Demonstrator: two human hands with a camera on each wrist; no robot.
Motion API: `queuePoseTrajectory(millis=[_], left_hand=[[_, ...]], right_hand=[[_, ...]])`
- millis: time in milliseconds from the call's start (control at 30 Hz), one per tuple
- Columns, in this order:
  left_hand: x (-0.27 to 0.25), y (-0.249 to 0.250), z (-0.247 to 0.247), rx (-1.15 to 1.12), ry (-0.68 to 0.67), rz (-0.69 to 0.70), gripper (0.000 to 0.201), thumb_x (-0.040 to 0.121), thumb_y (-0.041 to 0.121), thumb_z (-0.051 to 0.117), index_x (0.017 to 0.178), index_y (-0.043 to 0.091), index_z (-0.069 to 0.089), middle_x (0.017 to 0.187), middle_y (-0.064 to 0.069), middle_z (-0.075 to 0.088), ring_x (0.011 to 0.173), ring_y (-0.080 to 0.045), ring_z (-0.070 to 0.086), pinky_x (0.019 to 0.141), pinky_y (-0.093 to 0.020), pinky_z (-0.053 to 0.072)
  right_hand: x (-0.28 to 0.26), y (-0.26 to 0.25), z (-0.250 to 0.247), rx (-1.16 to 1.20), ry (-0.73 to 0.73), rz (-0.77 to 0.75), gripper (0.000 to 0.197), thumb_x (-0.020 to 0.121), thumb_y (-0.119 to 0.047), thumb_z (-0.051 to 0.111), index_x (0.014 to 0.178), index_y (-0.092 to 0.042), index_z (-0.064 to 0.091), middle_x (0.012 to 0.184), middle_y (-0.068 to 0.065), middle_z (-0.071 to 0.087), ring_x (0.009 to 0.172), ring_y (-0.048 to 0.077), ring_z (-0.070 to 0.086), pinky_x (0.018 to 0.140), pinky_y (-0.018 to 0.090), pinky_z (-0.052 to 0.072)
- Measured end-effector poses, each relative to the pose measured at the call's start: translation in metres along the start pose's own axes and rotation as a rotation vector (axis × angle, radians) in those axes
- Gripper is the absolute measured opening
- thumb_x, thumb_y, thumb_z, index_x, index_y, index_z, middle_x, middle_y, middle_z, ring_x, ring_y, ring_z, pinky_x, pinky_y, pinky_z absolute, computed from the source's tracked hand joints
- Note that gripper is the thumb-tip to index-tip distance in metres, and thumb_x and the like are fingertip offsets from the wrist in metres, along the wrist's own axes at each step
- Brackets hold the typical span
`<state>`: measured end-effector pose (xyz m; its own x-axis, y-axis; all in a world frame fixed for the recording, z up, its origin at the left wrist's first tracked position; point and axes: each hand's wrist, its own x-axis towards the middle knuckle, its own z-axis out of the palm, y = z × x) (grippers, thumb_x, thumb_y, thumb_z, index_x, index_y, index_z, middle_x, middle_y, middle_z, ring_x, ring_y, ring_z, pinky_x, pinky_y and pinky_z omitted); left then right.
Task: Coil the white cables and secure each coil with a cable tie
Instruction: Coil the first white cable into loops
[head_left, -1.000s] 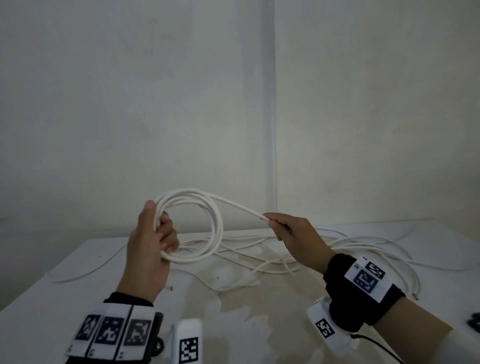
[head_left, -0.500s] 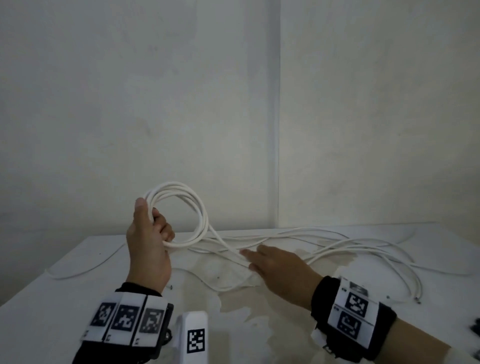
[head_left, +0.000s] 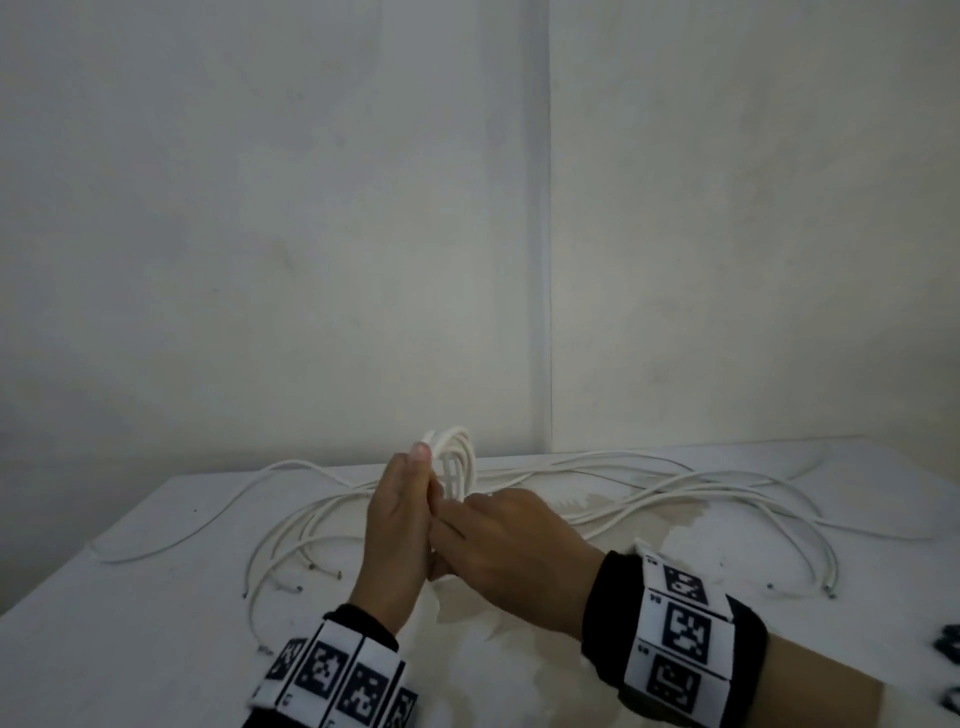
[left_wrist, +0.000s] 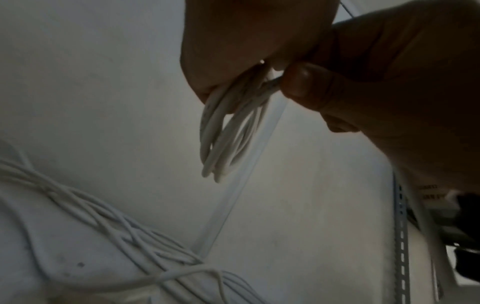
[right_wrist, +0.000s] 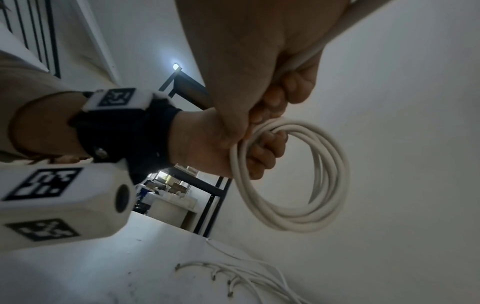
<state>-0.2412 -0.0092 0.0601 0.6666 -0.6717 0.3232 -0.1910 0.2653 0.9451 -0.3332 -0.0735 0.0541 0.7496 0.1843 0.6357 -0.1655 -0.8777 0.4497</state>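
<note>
A coil of white cable (head_left: 457, 460) stands edge-on above the table, gripped in my left hand (head_left: 402, 519). In the right wrist view the left hand (right_wrist: 233, 152) has its fingers curled through the coil (right_wrist: 298, 179), which has several loops. My right hand (head_left: 493, 551) is pressed against the left one at the coil's lower part. Seen from the left wrist, the right hand's thumb (left_wrist: 303, 82) pinches the strands of the coil (left_wrist: 226, 133). A cable strand (right_wrist: 309, 53) runs through the right hand's curled fingers.
Several loose white cables (head_left: 649, 483) lie tangled across the white table (head_left: 156, 597), their bare ends toward me on both sides. Small dark objects (head_left: 948, 644) sit at the table's right edge. Walls meet in a corner behind the table.
My right hand has left the loose cables on the table and come up to pinch the coil at my left hand. The coil has turned edge-on to me.
</note>
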Motion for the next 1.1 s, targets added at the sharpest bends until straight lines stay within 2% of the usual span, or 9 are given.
queuePoseTrajectory(millis=[133, 300, 400, 500, 567, 667, 733, 933, 1100], left_hand=[[-0.004, -0.001, 0.003, -0.014, -0.057, -0.173, 0.038, 0.099, 0.026, 0.034, 0.068, 0.017, 0.053, 0.045, 0.006, 0.057, 0.039, 0.000, 0.053, 0.035, -0.012, 0.040], [-0.006, -0.008, -0.001, 0.162, -0.132, -0.059, 0.039, 0.099, 0.010, 0.032, 0.065, 0.012, 0.050, 0.040, 0.012, 0.055, 0.041, 0.005, 0.051, 0.039, -0.005, 0.035], [-0.006, -0.004, -0.004, 0.089, -0.172, -0.034, 0.040, 0.099, 0.022, 0.033, 0.069, 0.003, 0.052, 0.053, 0.003, 0.058, 0.056, -0.010, 0.056, 0.049, -0.011, 0.042], [0.002, 0.002, -0.012, -0.018, -0.074, -0.051, 0.041, 0.099, 0.030, 0.033, 0.067, 0.009, 0.047, 0.048, 0.002, 0.043, 0.042, -0.007, 0.040, 0.038, -0.015, 0.033], [0.012, 0.011, -0.017, -0.107, 0.034, -0.049, 0.039, 0.099, 0.028, 0.032, 0.064, 0.012, 0.041, 0.042, 0.007, 0.032, 0.034, -0.003, 0.027, 0.034, -0.015, 0.023], [0.023, 0.024, -0.027, -0.223, 0.071, -0.030, 0.040, 0.100, 0.029, 0.029, 0.064, 0.014, 0.040, 0.039, 0.010, 0.029, 0.032, -0.003, 0.022, 0.034, -0.016, 0.019], [0.024, 0.027, -0.032, -0.201, 0.048, -0.032, 0.041, 0.100, 0.029, 0.028, 0.064, 0.014, 0.042, 0.038, 0.011, 0.029, 0.032, -0.003, 0.021, 0.034, -0.015, 0.018], [0.007, 0.016, -0.036, 0.010, -0.121, -0.082, 0.047, 0.099, 0.030, 0.027, 0.059, 0.009, 0.041, 0.039, 0.008, 0.028, 0.032, -0.003, 0.020, 0.033, -0.013, 0.019], [0.007, 0.015, -0.041, 0.070, -0.105, -0.134, 0.047, 0.099, 0.030, 0.027, 0.062, 0.008, 0.045, 0.038, 0.008, 0.029, 0.032, -0.003, 0.022, 0.033, -0.012, 0.019]], right_hand=[[0.007, 0.013, -0.010, 0.119, 0.109, 0.003, 0.030, 0.067, -0.040, 0.069, 0.069, -0.012, 0.057, 0.059, -0.001, 0.060, 0.041, 0.014, 0.051, 0.039, 0.016, 0.025], [0.008, 0.022, -0.016, 0.308, 0.076, 0.072, 0.032, 0.066, -0.045, 0.060, 0.070, -0.013, 0.057, 0.060, -0.003, 0.059, 0.043, 0.014, 0.052, 0.041, 0.014, 0.026], [0.004, 0.020, -0.015, 0.357, 0.019, 0.098, 0.028, 0.074, -0.043, 0.057, 0.078, -0.015, 0.058, 0.065, -0.004, 0.060, 0.049, 0.013, 0.054, 0.040, 0.017, 0.032], [-0.004, 0.015, -0.016, 0.424, -0.092, 0.140, 0.026, 0.084, -0.037, 0.049, 0.081, -0.015, 0.063, 0.075, 0.000, 0.066, 0.060, 0.021, 0.063, 0.045, 0.023, 0.044], [-0.012, 0.008, -0.014, 0.443, -0.318, 0.205, 0.026, 0.094, -0.029, 0.044, 0.101, -0.013, 0.063, 0.096, 0.009, 0.068, 0.085, 0.030, 0.064, 0.065, 0.033, 0.047], [-0.026, 0.007, -0.002, 0.395, -0.617, 0.396, 0.037, 0.098, -0.019, 0.035, 0.135, -0.018, 0.042, 0.118, 0.018, 0.059, 0.106, 0.034, 0.056, 0.083, 0.036, 0.043], [-0.027, 0.023, 0.002, 0.390, -0.573, 0.636, 0.044, 0.096, -0.014, 0.033, 0.140, -0.018, 0.030, 0.119, 0.020, 0.057, 0.107, 0.034, 0.055, 0.084, 0.035, 0.042], [-0.022, 0.070, 0.001, 0.533, -0.469, 0.968, 0.038, 0.099, -0.027, 0.035, 0.134, -0.011, 0.037, 0.119, 0.015, 0.057, 0.108, 0.030, 0.052, 0.075, 0.029, 0.033], [-0.024, 0.089, 0.008, 0.613, -0.281, 1.117, 0.016, 0.098, -0.019, 0.035, 0.094, -0.011, 0.048, 0.087, 0.011, 0.057, 0.076, 0.025, 0.050, 0.062, 0.029, 0.036]])
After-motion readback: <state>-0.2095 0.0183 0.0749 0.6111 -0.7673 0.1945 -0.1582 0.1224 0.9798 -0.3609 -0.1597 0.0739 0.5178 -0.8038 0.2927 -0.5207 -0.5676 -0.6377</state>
